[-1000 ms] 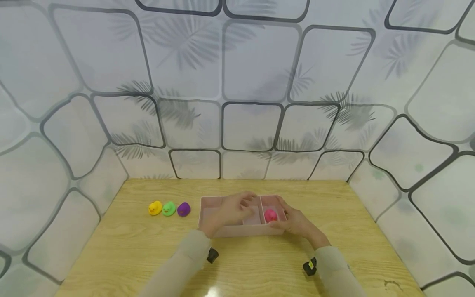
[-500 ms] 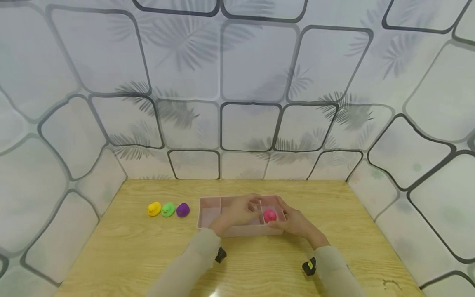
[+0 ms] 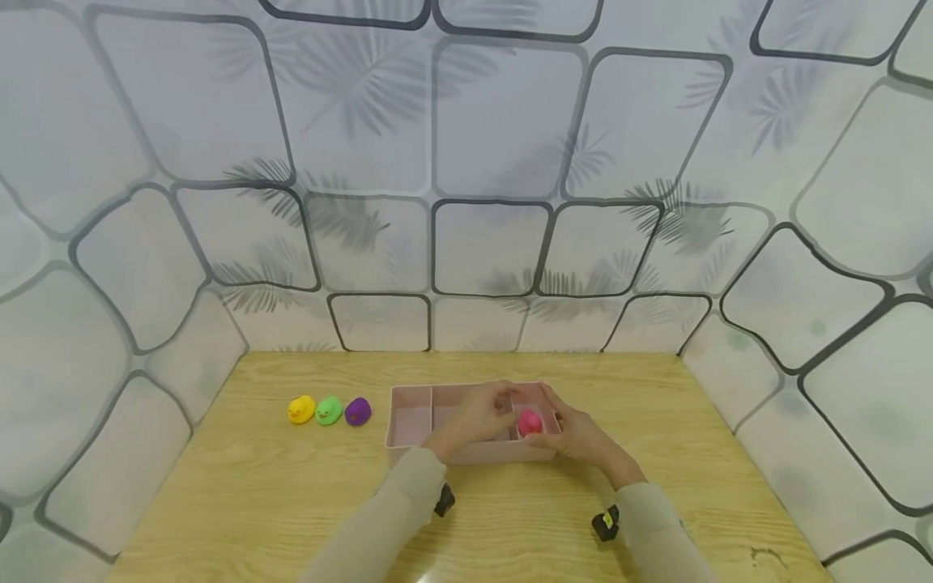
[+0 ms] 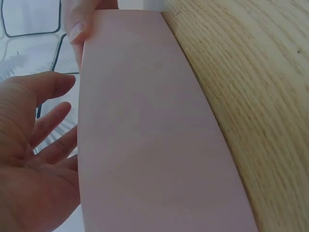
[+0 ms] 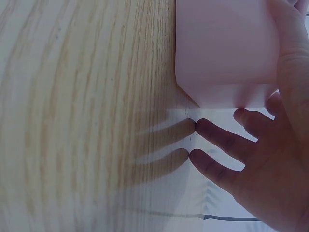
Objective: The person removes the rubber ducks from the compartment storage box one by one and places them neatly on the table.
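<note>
A pale pink divided box (image 3: 503,453) sits on the table, a pink toy duck (image 3: 530,422) in its rightmost compartment. My left hand (image 3: 475,417) is over the middle compartments, fingers loosely bent and holding nothing. In the left wrist view its thumb and fingers (image 4: 59,84) are spread apart beside the box's rim. My right hand (image 3: 586,439) holds the box's right end, thumb at the front rim and index finger near the back corner. The right wrist view shows its two lower fingers (image 5: 224,140) stretched out, tips at the tabletop.
Left of the box, a yellow duck (image 3: 301,409), a green duck (image 3: 329,410) and a purple duck (image 3: 358,412) stand in a row on the wooden table (image 3: 291,494). A patterned wall covering (image 3: 488,243) encloses the table at the back and sides.
My left hand has moved right over the box, toward the compartment with the pink duck. My right hand stays at the box's right end, and the ducks stay where they were.
</note>
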Available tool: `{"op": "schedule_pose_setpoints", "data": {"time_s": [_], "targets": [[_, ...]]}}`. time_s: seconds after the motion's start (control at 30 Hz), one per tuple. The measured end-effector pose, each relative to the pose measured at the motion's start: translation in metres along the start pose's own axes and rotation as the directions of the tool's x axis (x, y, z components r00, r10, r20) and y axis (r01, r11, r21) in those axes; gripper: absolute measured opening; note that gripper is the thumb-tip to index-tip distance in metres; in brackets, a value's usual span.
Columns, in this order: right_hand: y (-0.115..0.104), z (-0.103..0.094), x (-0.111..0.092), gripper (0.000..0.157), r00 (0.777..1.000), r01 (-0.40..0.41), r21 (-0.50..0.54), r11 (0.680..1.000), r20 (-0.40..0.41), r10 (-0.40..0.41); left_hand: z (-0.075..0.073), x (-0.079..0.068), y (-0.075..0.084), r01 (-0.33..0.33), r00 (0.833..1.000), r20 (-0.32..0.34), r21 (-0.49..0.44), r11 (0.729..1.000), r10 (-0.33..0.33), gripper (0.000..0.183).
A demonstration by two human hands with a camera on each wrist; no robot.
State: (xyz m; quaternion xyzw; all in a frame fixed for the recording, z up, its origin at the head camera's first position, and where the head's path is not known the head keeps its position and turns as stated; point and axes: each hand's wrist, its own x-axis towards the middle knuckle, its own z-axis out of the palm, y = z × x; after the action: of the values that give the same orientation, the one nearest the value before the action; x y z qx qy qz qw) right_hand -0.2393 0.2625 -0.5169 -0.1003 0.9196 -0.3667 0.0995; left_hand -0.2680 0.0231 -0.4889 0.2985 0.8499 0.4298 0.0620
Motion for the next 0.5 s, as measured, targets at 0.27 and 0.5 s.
{"op": "schedule_pose_setpoints", "data": {"time_s": [0.27, 0.5], "targets": [[0.0, 0.0, -0.001, 0.112, 0.999, -0.031, 0.003, 0.999, -0.012, 0.032, 0.009, 0.004, 0.001, -0.088, 0.995, 0.046, -0.062, 0.994, 0.091, 0.04], [0.0, -0.001, -0.001, 0.112, 1.0, -0.015, 0.017, 1.0, -0.01, 0.015, 0.014, 0.012, 0.001, -0.046, 0.997, 0.068, -0.023, 0.999, 0.047, 0.042]]}}
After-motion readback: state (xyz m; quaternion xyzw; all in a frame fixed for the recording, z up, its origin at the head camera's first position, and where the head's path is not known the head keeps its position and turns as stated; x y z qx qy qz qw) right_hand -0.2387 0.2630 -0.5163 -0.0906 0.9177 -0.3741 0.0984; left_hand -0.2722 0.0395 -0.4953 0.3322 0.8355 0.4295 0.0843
